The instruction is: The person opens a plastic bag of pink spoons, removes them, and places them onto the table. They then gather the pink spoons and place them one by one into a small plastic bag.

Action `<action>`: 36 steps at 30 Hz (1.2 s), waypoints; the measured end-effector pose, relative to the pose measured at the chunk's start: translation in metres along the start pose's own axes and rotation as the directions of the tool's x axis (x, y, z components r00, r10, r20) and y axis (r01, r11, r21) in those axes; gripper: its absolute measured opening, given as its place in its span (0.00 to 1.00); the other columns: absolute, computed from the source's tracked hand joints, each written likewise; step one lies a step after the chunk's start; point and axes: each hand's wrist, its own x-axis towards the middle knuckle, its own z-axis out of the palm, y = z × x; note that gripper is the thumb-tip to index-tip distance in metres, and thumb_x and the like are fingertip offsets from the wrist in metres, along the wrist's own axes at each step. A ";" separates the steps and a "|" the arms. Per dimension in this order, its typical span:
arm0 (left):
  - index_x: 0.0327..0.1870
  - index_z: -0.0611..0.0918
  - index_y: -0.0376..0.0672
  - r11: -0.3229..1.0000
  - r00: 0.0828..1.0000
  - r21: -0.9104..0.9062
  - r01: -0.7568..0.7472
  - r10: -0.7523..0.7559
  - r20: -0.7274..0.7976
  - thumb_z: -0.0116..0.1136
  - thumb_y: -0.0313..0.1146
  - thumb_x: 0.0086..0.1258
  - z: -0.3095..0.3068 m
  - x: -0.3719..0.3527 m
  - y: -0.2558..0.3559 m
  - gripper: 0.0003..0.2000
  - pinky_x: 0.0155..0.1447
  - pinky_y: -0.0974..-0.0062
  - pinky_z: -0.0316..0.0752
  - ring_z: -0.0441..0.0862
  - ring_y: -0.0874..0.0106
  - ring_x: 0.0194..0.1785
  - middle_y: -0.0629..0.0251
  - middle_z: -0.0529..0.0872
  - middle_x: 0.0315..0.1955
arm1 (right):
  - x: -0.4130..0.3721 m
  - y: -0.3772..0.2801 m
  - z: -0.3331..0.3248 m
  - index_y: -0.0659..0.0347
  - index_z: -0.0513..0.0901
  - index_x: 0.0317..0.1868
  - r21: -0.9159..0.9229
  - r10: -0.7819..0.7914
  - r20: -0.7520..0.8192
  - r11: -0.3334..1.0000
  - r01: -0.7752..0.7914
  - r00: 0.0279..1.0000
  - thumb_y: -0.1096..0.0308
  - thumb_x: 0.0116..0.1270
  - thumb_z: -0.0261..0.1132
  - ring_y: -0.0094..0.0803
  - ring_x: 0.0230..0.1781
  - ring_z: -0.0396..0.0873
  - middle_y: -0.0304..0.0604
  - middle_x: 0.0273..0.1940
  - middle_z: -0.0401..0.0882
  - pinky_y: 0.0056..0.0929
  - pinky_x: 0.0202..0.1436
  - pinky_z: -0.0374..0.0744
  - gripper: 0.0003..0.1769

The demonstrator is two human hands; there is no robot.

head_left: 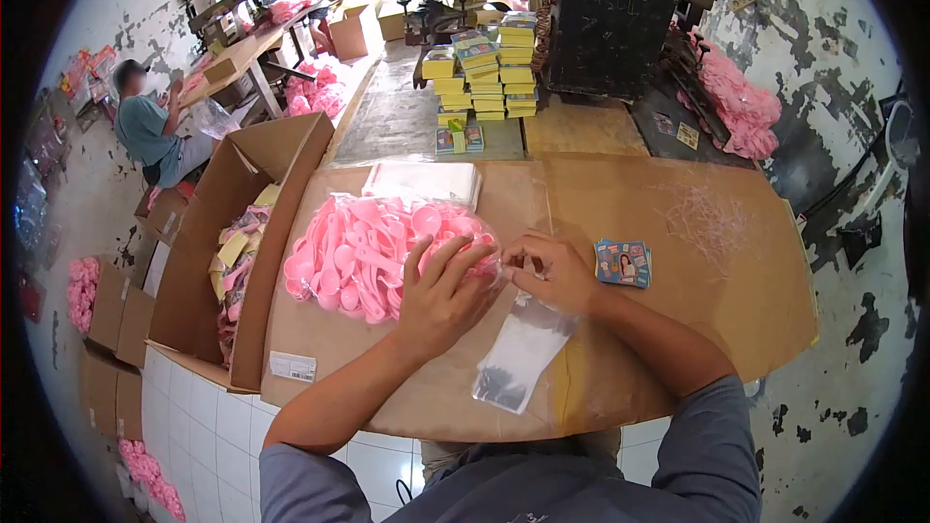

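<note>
Pink plastic spoons lie in a heap, partly under clear film, on the cardboard-covered table. My left hand rests at the heap's right edge, its fingers spread. Close beside it, my right hand has its fingers pinched together at the film near the heap; what exactly they grip is too small to tell. Below my right hand lie flat clear plastic bags. A small stack of printed cards sits to the right of my right hand. Behind the spoons is a pack of white sheets or bags.
An open cardboard box with mixed packed items stands left of the table. Stacks of yellow-edged cards and a black metal machine part are at the back. Thin clear strips lie at right. Two people sit at the left and far back.
</note>
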 end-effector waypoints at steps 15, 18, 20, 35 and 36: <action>0.42 0.86 0.44 1.000 0.998 0.023 -0.018 0.017 0.053 0.72 0.38 0.66 0.010 -0.007 -0.009 0.10 0.78 0.48 0.59 0.73 0.63 0.71 0.67 0.80 0.64 | 0.013 -0.003 -0.001 0.63 0.80 0.45 -0.299 -0.107 0.105 0.945 0.134 0.989 0.75 0.63 0.69 0.42 0.40 0.81 0.47 0.43 0.79 0.36 0.46 0.80 0.10; 0.42 0.86 0.43 1.000 0.999 0.006 -0.022 0.021 0.043 0.71 0.38 0.66 0.013 -0.009 -0.011 0.10 0.78 0.47 0.58 0.72 0.62 0.72 0.66 0.80 0.65 | 0.012 -0.010 0.001 0.63 0.80 0.43 -0.366 -0.098 0.087 0.922 0.123 0.991 0.75 0.62 0.68 0.43 0.41 0.80 0.47 0.42 0.79 0.36 0.47 0.80 0.10; 0.42 0.85 0.43 1.000 0.999 -0.018 -0.018 0.019 0.029 0.71 0.38 0.67 0.012 -0.011 -0.010 0.11 0.78 0.47 0.58 0.72 0.61 0.72 0.66 0.80 0.64 | 0.008 -0.022 0.006 0.63 0.79 0.42 -0.326 -0.037 0.056 0.944 0.053 0.998 0.75 0.61 0.68 0.43 0.42 0.80 0.46 0.41 0.78 0.37 0.47 0.79 0.09; 0.37 0.85 0.45 0.995 0.999 -0.083 0.051 -0.052 -0.008 0.72 0.39 0.64 -0.004 -0.003 -0.007 0.10 0.78 0.49 0.58 0.73 0.63 0.72 0.67 0.82 0.62 | -0.001 -0.019 0.001 0.63 0.79 0.41 0.033 0.062 -0.054 0.998 -0.061 0.997 0.74 0.65 0.63 0.24 0.32 0.74 0.39 0.37 0.76 0.27 0.37 0.73 0.05; 0.38 0.84 0.44 0.995 0.998 -0.084 0.056 -0.056 -0.002 0.71 0.39 0.65 -0.005 -0.003 -0.006 0.10 0.78 0.48 0.57 0.73 0.62 0.72 0.66 0.81 0.63 | -0.003 -0.009 -0.003 0.63 0.79 0.41 0.054 0.064 -0.041 0.997 -0.062 0.997 0.75 0.65 0.63 0.25 0.32 0.75 0.39 0.38 0.77 0.28 0.37 0.74 0.05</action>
